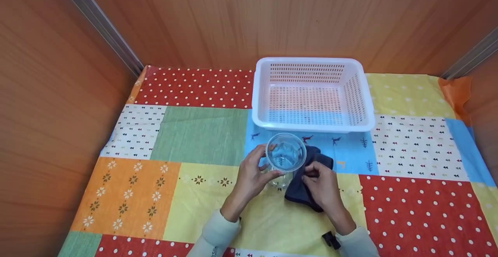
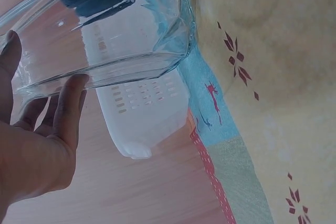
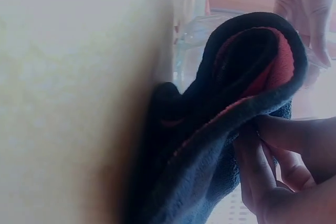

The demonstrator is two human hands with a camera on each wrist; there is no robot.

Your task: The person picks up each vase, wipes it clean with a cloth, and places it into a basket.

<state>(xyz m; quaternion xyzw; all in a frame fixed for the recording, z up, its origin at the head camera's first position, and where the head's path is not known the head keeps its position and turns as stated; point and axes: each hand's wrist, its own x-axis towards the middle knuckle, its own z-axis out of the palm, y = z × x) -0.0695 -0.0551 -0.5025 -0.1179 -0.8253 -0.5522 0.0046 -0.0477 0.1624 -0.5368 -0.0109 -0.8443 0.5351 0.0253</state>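
My left hand (image 1: pixel 249 177) grips a clear glass jar (image 1: pixel 286 154) near its rim, fingers and thumb around its side. The jar's round mouth faces up toward the head camera, and the left wrist view shows the see-through wall of the jar (image 2: pixel 173 51). A folded dark cloth (image 1: pixel 301 192) hangs against the jar's right side, pinched between the thumb and fingers of my right hand (image 1: pixel 325 185). In the right wrist view the cloth (image 3: pixel 205 150) shows a dark border and a reddish inner face.
A white plastic basket (image 1: pixel 313 126) with slotted walls stands behind the hands, near the wooden back panel (image 1: pixel 272 19). A patchwork tablecloth (image 1: pixel 210 132) covers the table. Wooden panels (image 1: pixel 50 105) rise at the sides. A small black clip (image 1: pixel 330 240) is at the right sleeve.
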